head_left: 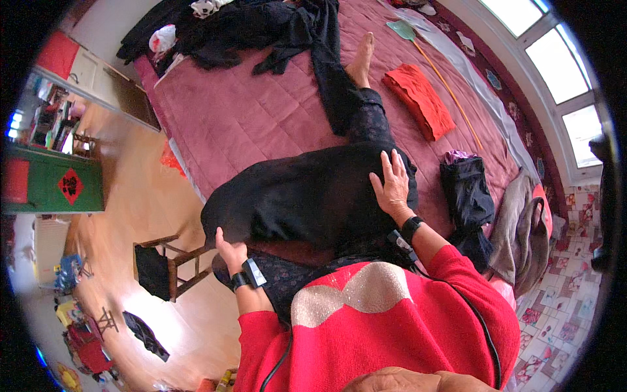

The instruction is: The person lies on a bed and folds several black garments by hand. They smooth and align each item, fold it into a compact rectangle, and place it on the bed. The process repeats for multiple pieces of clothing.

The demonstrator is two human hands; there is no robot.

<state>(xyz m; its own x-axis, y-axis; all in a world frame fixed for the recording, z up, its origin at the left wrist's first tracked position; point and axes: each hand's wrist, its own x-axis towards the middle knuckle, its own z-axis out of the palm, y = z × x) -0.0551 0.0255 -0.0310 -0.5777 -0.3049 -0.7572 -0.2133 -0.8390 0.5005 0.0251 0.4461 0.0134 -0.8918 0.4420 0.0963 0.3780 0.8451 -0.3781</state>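
Observation:
A black cloth garment, laid out in a long folded shape, lies across my lap and legs. My right hand rests on its right end, palm down, with the fingers stretched and the thumb apart. At the lower left corner of the garment, my left hand touches its edge. One finger points up along the cloth there; the other fingers are hidden or too unclear to read. Both wrists carry dark bands with small devices. My bare foot sticks out beyond the garment on the bed.
I sit on a pink quilted bedspread. A folded red-orange cloth, a fly swatter, a folded black garment and a grey garment lie at the right. Dark clothes are heaped at the far side. A wooden stool stands on the floor at left.

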